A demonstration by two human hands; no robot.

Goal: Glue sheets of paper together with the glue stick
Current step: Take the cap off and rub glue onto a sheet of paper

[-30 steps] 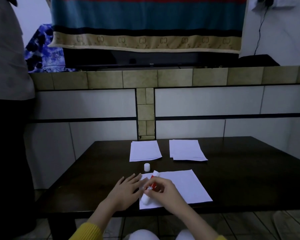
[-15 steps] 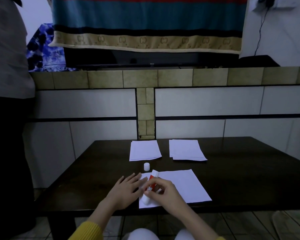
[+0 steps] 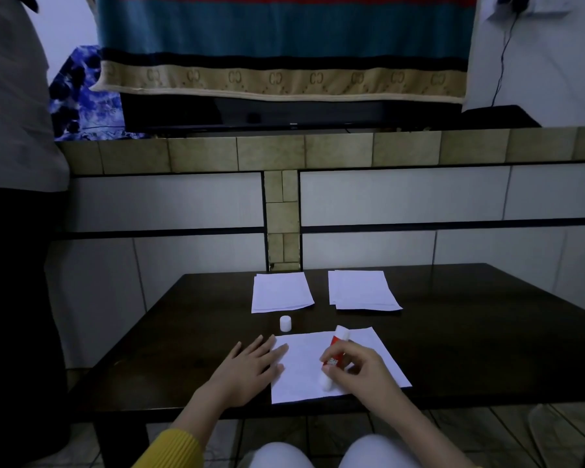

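A white sheet of paper [image 3: 379, 359] lies at the near edge of the dark table [image 3: 470, 332]. My right hand [image 3: 358, 369] grips a red and white glue stick [image 3: 335, 352], tilted, with its lower white end touching the sheet near the front edge. My left hand [image 3: 247, 369] rests flat with straight fingers, its fingertips pressing the sheet's left edge. The glue stick's white cap [image 3: 285, 323] stands on the table just beyond the sheet.
Two stacks of white paper lie farther back, one on the left [image 3: 281, 292] and one on the right [image 3: 363, 290]. A person [image 3: 14, 197] stands at the table's left side. A tiled wall ledge rises behind the table.
My right hand has slid the glue stick to the right along the sheet's near edge. The left hand has stayed on the sheet's left edge.
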